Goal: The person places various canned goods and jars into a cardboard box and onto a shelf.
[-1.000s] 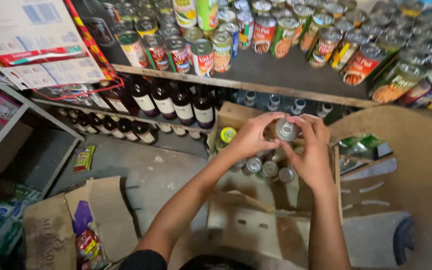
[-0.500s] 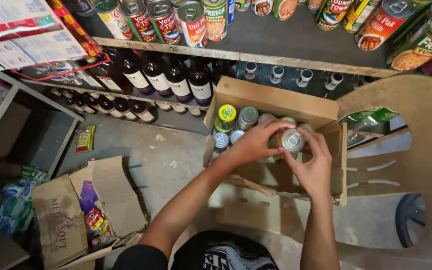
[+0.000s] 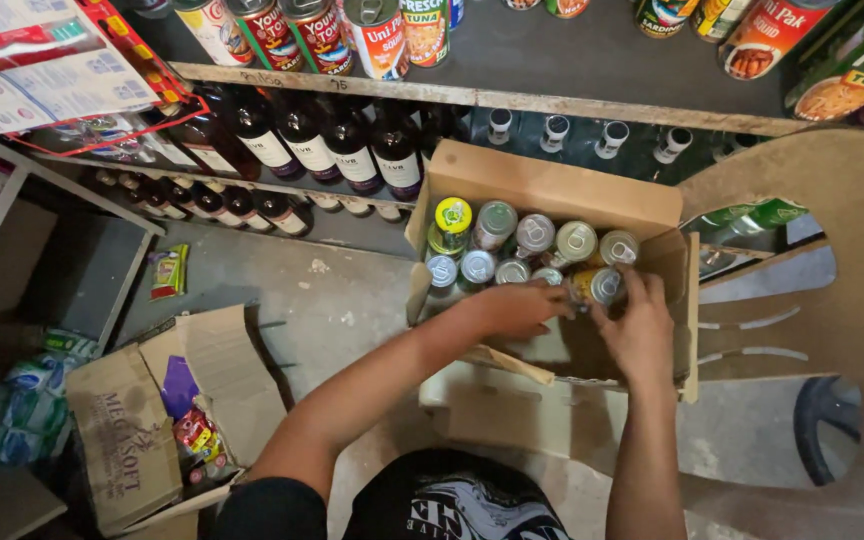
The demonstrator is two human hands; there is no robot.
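Observation:
An open cardboard box stands on a pale stool and holds several tin cans with silver lids. Both hands reach into it. My left hand and my right hand close together around one can with a yellow label, low in the box next to the other cans. A can with a yellow-green lid stands at the box's far left corner.
A wooden shelf above carries rows of tins. Dark bottles stand under it. A second open box with packets lies on the concrete floor at left. A curved wooden chair back is at right.
Both hands have lowered the can from above the box down among the other cans. The view has tilted down and nearer the box.

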